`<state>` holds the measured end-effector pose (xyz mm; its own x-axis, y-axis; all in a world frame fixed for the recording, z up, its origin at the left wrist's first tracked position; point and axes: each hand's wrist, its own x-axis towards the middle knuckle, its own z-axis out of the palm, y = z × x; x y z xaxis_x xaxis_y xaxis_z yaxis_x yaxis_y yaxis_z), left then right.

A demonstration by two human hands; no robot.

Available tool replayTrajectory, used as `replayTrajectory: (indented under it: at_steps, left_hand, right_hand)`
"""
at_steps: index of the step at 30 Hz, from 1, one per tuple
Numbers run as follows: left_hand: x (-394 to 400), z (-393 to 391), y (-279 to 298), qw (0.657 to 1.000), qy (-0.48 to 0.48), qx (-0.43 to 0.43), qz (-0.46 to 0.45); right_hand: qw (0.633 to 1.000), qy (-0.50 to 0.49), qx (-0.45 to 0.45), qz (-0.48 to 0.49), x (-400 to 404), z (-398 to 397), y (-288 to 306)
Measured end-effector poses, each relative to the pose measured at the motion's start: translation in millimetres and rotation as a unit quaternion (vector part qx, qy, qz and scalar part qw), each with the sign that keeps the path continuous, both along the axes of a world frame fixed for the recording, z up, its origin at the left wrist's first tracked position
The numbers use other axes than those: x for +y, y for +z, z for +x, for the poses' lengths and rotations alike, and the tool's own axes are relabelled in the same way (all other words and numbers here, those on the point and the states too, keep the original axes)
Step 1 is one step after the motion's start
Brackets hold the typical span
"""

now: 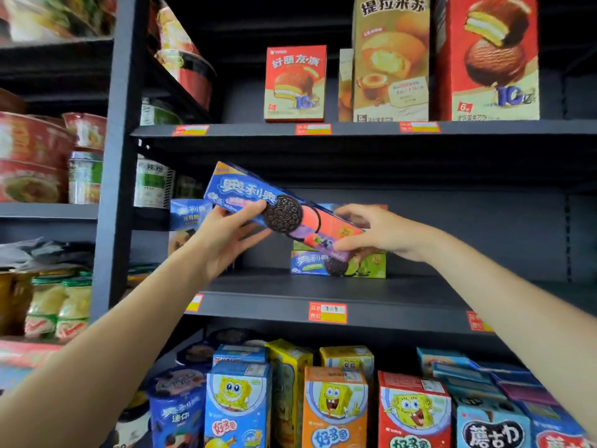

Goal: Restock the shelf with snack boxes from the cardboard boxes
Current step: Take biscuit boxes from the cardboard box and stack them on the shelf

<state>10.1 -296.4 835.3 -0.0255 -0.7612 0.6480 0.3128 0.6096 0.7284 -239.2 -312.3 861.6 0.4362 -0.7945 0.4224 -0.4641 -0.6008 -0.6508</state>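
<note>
I hold one long blue cookie box [284, 215] with both hands in front of the middle shelf [371, 292]. My left hand [226, 240] grips the box near its upper-left half: the thumb lies across the front face beside the printed cookie, and the fingers reach underneath. My right hand [378, 231] grips the lower-right end, thumb on the front edge and fingers curled round the back. The box is tilted, its left end higher than its right end, with the printed face towards me. It is in the air and does not rest on the middle shelf.

Behind the held box's lower end, a short stack of cookie boxes [339, 263] lies flat on the middle shelf; the bottom one has a blue and green front. I cannot tell whether the held box touches this stack. To the left of the held box, another blue box [187, 221] stands upright at the shelf's left end, next to the dark upright post [116, 189].

A red price label [328, 312] is fixed to the front edge of the middle shelf, below the stack. On the shelf above stand three tall cake boxes [391, 59]. On the shelf below stand cartoon snack boxes [334, 405] in blue, yellow, orange and red. Left of the post, noodle bowls [32, 156] fill the neighbouring shelves.
</note>
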Motion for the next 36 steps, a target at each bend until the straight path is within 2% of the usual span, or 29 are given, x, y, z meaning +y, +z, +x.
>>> replayTrajectory:
  at_steps: [3, 5, 9, 11, 13, 15, 17, 22, 29, 32, 34, 36]
  left_hand:
    - [-24.0, 2.4, -1.6, 0.997, 0.02, 0.025, 0.066]
    - [-40.9, -2.3, -2.7, 0.989, 0.09, -0.019, 0.114]
    - [-77.5, -21.8, -3.6, 0.951, 0.224, -0.155, 0.146]
    - [-88.6, -33.2, -1.8, 0.913, 0.273, -0.266, 0.145]
    - [-92.1, -46.3, -0.6, 0.875, 0.29, -0.357, 0.154]
    - [-94.7, -52.2, -1.2, 0.812, 0.331, -0.458, 0.143]
    - [-100.5, -54.3, -6.2, 0.779, 0.348, -0.502, 0.142]
    - [-114.9, -57.8, -16.7, 0.801, 0.303, -0.494, 0.151]
    - [-123.2, -57.1, -14.3, 0.799, 0.269, -0.509, 0.173]
    - [-118.1, -58.2, -13.5, 0.798, 0.302, -0.496, 0.164]
    - [-105.1, -55.5, -12.6, 0.795, 0.341, -0.481, 0.144]
    - [-79.8, -52.1, -9.4, 0.786, 0.394, -0.463, 0.111]
  right_hand:
    - [0.998, -0.022, -0.046, 0.038, -13.9, -19.5, 3.1]
    - [0.996, -0.059, -0.039, 0.063, -24.2, -33.9, 3.6]
    - [0.984, -0.139, -0.047, 0.096, -41.6, -49.2, -1.6]
    - [0.978, -0.186, -0.035, 0.088, -50.1, -47.7, -5.8]
    - [0.971, -0.228, 0.02, 0.067, -59.1, -41.5, -10.8]
    - [0.958, -0.271, 0.085, 0.038, -69.1, -33.4, -14.9]
    - [0.943, -0.304, 0.136, 0.009, -79.3, -30.3, -18.1]
    - [0.919, -0.34, 0.198, -0.033, -99.8, -34.6, -23.3]
    - [0.911, -0.354, 0.21, -0.035, -115.6, -39.7, -25.6]
    - [0.899, -0.366, 0.236, -0.049, -112.9, -39.2, -28.0]
    - [0.892, -0.364, 0.245, -0.107, -103.0, -33.4, -28.3]
    - [0.901, -0.335, 0.202, -0.187, -82.9, -22.0, -26.1]
